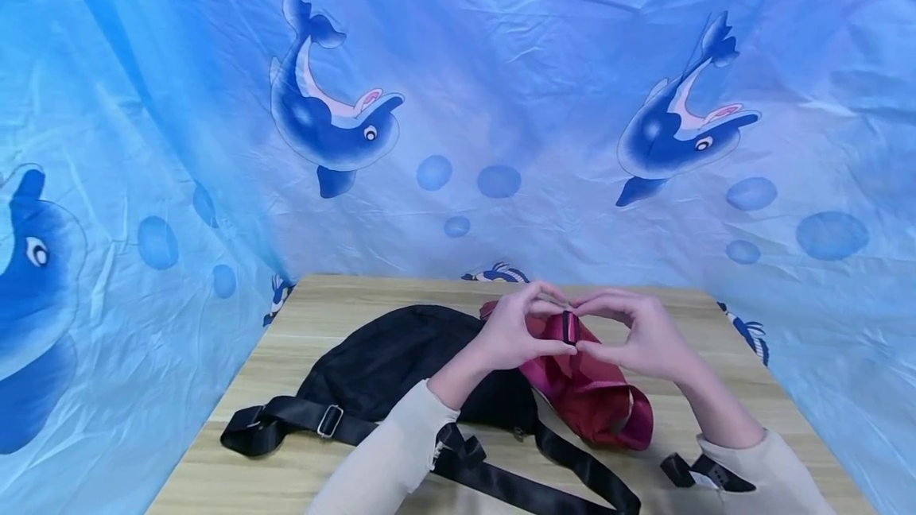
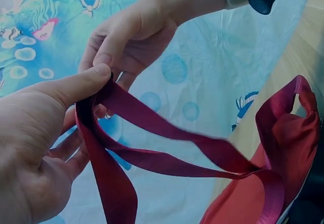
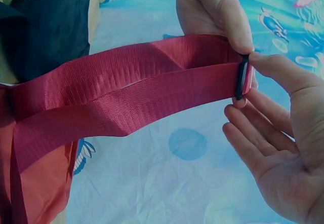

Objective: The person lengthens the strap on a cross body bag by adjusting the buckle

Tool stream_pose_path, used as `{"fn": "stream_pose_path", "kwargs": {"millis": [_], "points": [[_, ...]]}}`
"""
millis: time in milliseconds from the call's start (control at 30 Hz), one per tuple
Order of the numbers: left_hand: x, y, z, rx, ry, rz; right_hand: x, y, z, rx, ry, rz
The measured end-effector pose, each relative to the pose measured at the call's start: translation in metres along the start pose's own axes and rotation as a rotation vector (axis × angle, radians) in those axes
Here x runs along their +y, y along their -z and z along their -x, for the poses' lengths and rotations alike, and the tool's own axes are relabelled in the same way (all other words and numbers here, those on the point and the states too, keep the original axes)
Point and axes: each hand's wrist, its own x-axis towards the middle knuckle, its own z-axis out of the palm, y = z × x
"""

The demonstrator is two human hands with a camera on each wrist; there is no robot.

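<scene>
A dark strap slider [image 3: 242, 77] is threaded with red webbing strap [image 3: 167, 95]. My left hand [image 1: 510, 332] pinches one side of the slider between thumb and fingers. From the other side, the thumb and fingertips of my right hand [image 1: 640, 336] pinch it too, so both hands meet there. The strap hangs in loops down to a red bag [image 1: 597, 408], which lies crumpled on the table below the hands. In the left wrist view the slider itself is mostly hidden behind the left thumb and the folded strap.
A black bag [image 1: 401, 360] lies left of the red one, partly behind my left forearm. Its black strap [image 1: 515, 487] with a metal adjuster [image 1: 330, 421] trails along the near side of the wooden table [image 1: 343, 292]. A blue dolphin-print cloth [image 1: 458, 102] hangs behind and at the sides.
</scene>
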Motion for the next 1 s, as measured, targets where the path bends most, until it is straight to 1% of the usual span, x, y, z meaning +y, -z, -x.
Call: {"fn": "stream_pose_path", "kwargs": {"millis": [100, 167, 267, 367, 433, 500, 567, 633, 700, 800, 933, 1000], "points": [[-0.0005, -0.0007, -0.0001, -0.013, 0.005, -0.001, -0.0004, 0.0019, -0.0019, -0.023, -0.003, 0.020], [-0.0005, -0.0013, -0.0007, -0.014, 0.007, 0.004, -0.0011, 0.0018, -0.0036, -0.017, 0.009, 0.048], [0.0003, -0.0019, -0.0018, -0.015, 0.011, 0.015, -0.0026, 0.0005, -0.0061, 0.025, 0.050, 0.119], [-0.0007, -0.0027, -0.0028, -0.016, 0.009, 0.046, -0.0057, 0.0002, -0.0075, 0.082, 0.078, 0.174], [-0.0020, -0.0035, -0.0029, -0.016, 0.014, 0.078, -0.0057, 0.0007, -0.0076, 0.125, 0.098, 0.171], [-0.0035, -0.0045, -0.0028, -0.010, 0.017, 0.091, -0.0047, 0.0013, -0.0074, 0.159, 0.111, 0.120], [-0.0042, -0.0057, -0.0025, -0.006, 0.024, 0.099, -0.0021, 0.0007, -0.0073, 0.177, 0.149, 0.037], [-0.0040, -0.0065, -0.0023, 0.006, 0.030, 0.083, -0.0005, -0.0008, -0.0077, 0.173, 0.183, -0.025], [-0.0033, -0.0070, -0.0025, 0.011, 0.036, 0.073, -0.0007, -0.0021, -0.0082, 0.164, 0.190, -0.070], [-0.0021, -0.0072, -0.0036, 0.012, 0.044, 0.091, -0.0033, -0.0022, -0.0081, 0.182, 0.140, -0.115], [-0.0033, -0.0074, -0.0050, 0.011, 0.053, 0.153, -0.0081, 0.0010, -0.0085, 0.254, 0.045, -0.203], [-0.0047, -0.0078, -0.0053, 0.017, 0.056, 0.171, -0.0095, 0.0016, -0.0087, 0.253, 0.006, -0.231]]}}
